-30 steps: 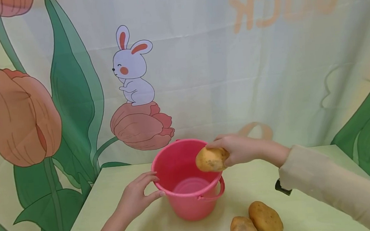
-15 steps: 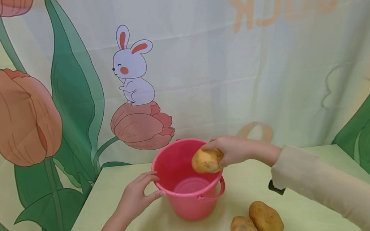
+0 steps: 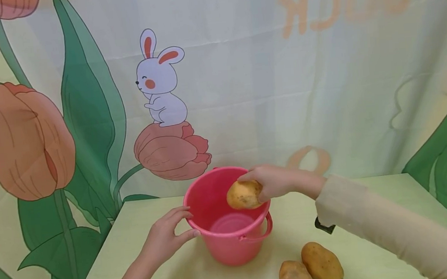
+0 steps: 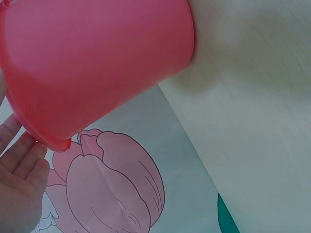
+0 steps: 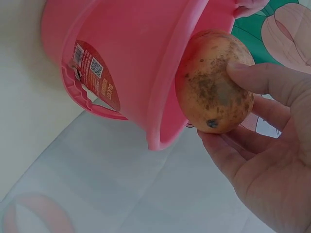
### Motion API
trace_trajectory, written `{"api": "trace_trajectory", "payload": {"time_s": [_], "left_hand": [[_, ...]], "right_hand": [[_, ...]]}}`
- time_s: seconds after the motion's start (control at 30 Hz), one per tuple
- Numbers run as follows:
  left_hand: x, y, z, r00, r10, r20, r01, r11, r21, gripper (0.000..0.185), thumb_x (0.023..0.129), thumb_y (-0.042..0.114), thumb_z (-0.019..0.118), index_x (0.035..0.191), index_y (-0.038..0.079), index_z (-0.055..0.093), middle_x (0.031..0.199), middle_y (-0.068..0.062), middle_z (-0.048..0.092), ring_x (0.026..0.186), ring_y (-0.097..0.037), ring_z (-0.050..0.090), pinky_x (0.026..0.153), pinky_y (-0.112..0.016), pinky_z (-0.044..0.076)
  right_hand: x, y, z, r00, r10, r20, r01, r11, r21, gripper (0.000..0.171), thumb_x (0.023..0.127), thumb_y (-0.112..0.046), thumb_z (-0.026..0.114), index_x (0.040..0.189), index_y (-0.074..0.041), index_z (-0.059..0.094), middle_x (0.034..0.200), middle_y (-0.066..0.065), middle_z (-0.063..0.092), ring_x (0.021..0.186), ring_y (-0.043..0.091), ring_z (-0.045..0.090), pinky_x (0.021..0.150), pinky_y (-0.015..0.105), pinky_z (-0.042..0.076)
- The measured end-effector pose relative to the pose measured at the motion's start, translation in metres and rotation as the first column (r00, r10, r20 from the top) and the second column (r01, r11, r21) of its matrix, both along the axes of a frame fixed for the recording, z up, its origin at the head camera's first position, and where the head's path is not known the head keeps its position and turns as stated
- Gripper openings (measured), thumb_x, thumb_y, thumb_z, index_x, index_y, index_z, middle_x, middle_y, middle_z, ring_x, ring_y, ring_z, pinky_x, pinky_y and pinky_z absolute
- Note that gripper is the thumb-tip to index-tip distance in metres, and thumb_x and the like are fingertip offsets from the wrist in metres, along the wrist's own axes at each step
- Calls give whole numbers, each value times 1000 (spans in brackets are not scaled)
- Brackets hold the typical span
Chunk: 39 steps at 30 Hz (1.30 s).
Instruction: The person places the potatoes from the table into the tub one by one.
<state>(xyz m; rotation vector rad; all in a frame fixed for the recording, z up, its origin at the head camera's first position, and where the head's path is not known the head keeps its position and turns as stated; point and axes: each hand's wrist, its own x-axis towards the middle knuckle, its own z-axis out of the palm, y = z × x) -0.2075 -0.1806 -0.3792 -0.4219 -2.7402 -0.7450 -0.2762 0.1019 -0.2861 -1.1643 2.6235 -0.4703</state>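
Note:
A pink plastic bucket [image 3: 231,239] stands on the pale green table [image 3: 171,275]. My right hand [image 3: 268,182] grips a yellow-brown potato [image 3: 243,195] and holds it over the bucket's mouth, just inside the right rim; in the right wrist view the potato [image 5: 214,82] sits between thumb and fingers against the bucket's rim [image 5: 165,97]. My left hand [image 3: 168,236] rests on the bucket's left rim, fingers curved around its edge. In the left wrist view, the fingers [image 4: 19,160] touch the bucket's rim [image 4: 48,141]. The bucket looks empty inside.
Two more potatoes [image 3: 321,263] [image 3: 295,277] lie on the table at the front right of the bucket. A cloth backdrop with a rabbit [image 3: 160,83] and tulips hangs right behind the table. The table's left edge [image 3: 98,254] runs near my left forearm.
My right hand has carried the potato leftward and slightly down, from the bucket's right rim to over its opening. The left hand and bucket have stayed put.

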Motion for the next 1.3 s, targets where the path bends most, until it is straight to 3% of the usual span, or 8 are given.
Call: {"api": "trace_trajectory", "payload": {"time_s": [0.8,1.3], "left_hand": [[-1,0,-1,1000,11,9,-11,1000,-6,39,67,39,73,100,19,63,120,3,56,113,-20,51,83,-38,51],[-2,0,-1,999,18,48,-18,1000,11,42,67,42,71,103,22,62,120,5,55,113,-18,50,80,-34,52]], "right_hand": [[-3,-17,-17,994,-24,107,20,999,35,60,69,-3,70,125,-8,49,113,5,53,101,17,46,69,24,53],[-4,-26,-30,994,-10,111,2,997,76,62,66,-8,73,124,-14,51,112,1,54,102,15,47,69,25,53]]}}
